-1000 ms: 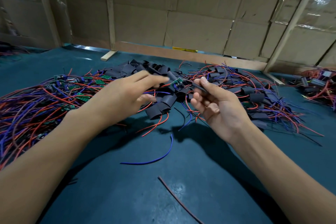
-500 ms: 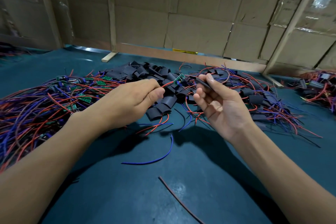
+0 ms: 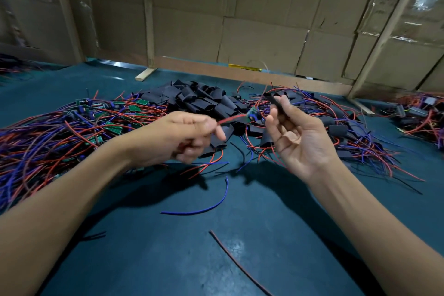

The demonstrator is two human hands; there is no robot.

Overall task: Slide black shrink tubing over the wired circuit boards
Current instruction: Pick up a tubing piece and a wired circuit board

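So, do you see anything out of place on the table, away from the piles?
Yes. Two loose wires lie alone on the bare table: a curved blue wire and a dark red wire nearer the person. Neither has a board attached, unlike the wires in the piles.

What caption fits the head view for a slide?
Left hand holds a wired board by its leads; right hand pinches black tubing beside it, not yet sleeved.
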